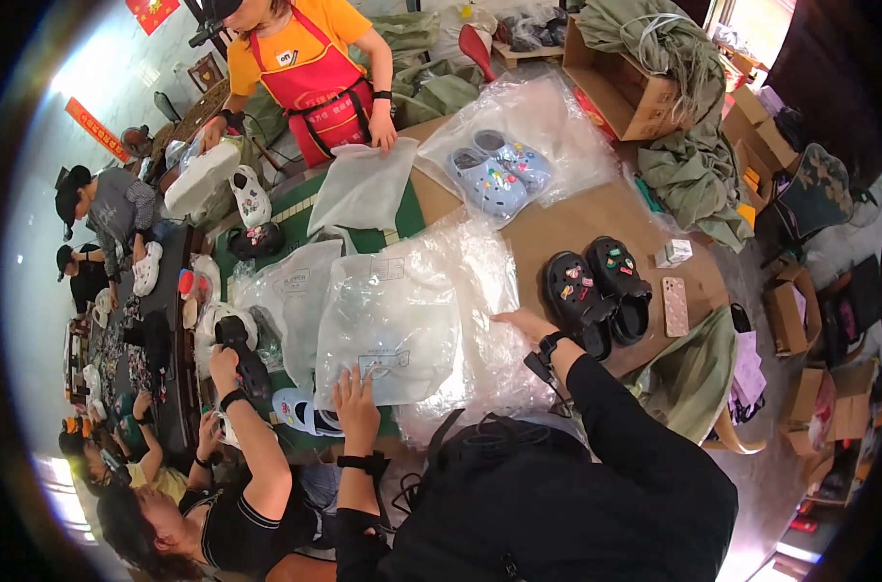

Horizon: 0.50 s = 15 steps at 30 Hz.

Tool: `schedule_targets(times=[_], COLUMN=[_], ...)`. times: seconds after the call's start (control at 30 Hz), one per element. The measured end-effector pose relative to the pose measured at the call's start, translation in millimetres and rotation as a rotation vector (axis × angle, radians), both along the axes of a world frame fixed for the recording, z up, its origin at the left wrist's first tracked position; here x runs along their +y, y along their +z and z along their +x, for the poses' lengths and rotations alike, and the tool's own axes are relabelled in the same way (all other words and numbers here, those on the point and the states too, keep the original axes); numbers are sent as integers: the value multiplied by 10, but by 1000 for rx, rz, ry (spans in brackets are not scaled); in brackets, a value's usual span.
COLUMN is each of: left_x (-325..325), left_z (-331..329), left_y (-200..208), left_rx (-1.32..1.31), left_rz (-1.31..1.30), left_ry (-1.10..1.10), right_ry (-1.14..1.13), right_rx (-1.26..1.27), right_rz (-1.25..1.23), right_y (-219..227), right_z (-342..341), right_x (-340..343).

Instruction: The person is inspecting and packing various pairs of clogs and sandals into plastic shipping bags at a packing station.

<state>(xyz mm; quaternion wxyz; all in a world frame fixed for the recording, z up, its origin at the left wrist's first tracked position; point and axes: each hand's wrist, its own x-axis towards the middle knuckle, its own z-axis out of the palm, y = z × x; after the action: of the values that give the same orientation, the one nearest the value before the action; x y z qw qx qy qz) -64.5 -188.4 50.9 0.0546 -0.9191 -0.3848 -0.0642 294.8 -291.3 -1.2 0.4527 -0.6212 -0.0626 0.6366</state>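
My left hand [355, 405] lies at the near edge of a frosted plastic bag [402, 325], its fingers stretched out over it. Right of it, my right hand [524, 326] reaches left with fingers extended, the tips at the edge of a stack of clear plastic bags [480, 276]. Just beyond that hand stands a pair of black clogs [578, 296] with colourful charms. A pair of light blue clogs [499, 179] with charms rests on clear plastic farther back. Another frosted bag [300, 296] lies to the left.
Across the table a person in a red apron [324, 87] touches a frosted bag [363, 186]. At left, a co-worker's hand [224, 367] holds a black clog [242, 354]. A phone [674, 307] and small white box [673, 254] lie at right. Cardboard boxes [644, 92] stand behind.
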Motion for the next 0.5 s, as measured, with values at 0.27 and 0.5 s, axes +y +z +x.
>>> schedule_targets(times=[0.27,0.5], left_x=[16,44], left_z=[58,51], left_y=[-32,-168], left_rx=[11,52], left_rz=[36,35], left_ry=[-13,-41], right_ry=[145,-76], right_rx=[-608,-898], right_rz=[270,271], right_y=[-579,734], right_z=[81,-58], right_x=[45,60])
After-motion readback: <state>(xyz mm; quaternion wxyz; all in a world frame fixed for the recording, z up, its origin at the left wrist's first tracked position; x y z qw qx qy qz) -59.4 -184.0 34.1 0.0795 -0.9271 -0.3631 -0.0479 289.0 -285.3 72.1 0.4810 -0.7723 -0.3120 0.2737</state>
